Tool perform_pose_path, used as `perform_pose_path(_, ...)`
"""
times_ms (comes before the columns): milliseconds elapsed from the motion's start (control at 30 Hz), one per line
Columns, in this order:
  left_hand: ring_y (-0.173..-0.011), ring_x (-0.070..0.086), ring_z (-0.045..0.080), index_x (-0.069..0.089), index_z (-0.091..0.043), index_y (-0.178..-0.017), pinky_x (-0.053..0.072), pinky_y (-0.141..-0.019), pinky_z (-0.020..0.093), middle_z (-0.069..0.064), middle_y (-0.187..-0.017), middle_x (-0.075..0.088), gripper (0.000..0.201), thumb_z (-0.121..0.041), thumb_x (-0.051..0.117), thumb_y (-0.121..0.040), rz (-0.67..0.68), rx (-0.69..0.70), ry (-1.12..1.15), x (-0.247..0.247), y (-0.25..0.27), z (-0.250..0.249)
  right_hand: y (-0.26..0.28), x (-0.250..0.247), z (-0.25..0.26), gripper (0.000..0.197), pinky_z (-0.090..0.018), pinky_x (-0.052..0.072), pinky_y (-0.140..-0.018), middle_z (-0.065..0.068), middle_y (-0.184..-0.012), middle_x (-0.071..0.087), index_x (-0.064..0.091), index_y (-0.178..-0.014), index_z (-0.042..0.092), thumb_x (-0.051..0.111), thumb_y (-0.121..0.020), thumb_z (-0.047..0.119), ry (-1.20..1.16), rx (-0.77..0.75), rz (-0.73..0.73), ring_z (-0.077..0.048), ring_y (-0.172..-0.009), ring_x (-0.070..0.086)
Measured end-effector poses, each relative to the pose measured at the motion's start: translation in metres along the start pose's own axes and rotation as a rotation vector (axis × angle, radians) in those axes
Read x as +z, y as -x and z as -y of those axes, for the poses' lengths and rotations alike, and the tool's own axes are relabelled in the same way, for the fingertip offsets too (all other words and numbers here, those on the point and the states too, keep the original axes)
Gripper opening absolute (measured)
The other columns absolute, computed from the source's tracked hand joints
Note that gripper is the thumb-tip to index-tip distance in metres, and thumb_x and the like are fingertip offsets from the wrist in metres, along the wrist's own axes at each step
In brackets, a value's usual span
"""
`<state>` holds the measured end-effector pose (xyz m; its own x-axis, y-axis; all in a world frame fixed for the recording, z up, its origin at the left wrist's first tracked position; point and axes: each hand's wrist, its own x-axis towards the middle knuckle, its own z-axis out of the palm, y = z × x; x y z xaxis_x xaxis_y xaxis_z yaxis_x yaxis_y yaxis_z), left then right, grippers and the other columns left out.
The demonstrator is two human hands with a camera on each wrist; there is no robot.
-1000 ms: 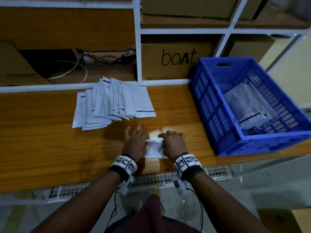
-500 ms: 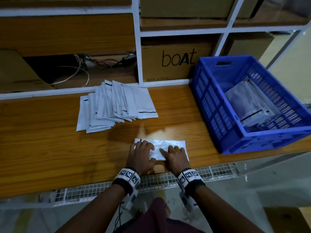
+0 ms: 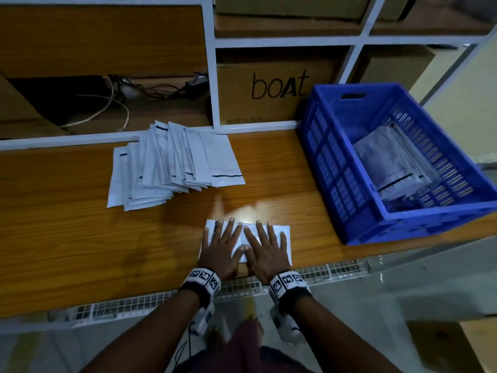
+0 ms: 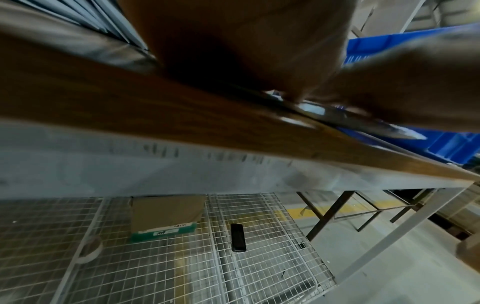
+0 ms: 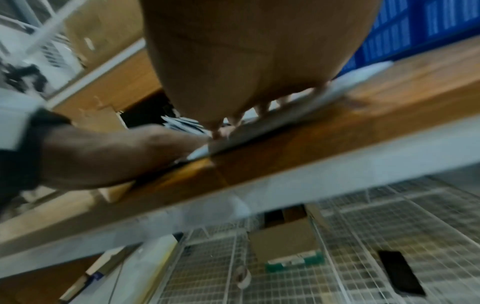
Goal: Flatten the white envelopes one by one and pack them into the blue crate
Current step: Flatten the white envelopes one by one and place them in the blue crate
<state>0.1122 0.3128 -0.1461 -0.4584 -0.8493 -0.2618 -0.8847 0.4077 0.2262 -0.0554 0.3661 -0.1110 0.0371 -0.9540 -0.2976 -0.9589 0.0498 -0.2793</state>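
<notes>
One white envelope (image 3: 285, 239) lay flat under both hands, left hand (image 3: 221, 247) and right hand (image 3: 265, 250) pressing with released, spread grip, left of the blue crate (image 3: 347, 200), on the wooden surface (image 3: 67, 238).

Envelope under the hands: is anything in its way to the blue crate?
Nothing visible on the bare wooden tabletop between the envelope, pressed flat by left hand and right hand, and the blue crate. The crate's near wall must be cleared; earlier envelopes lie inside, with room left.
</notes>
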Motion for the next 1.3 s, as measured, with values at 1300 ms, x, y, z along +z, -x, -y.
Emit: perform_pose_path(1300, -0.155, -0.019, 0.028, 0.0, -0.03, -0.164, -0.018, -0.122, 0.045, 0.006, -0.17, -0.016, 0.079, -0.069, 0.01, -0.096, -0.108, -0.123, 0.081, 0.019, 0.012, 0.007, 0.003, -0.003, -0.02, 0.063, -0.053, -0.02, -0.118, -0.001, -0.162, -0.03, -0.009, -0.158, 0.038, 0.008, -0.103, 0.062, -0.007, 0.03, -0.052, -0.028, -0.146, -0.034)
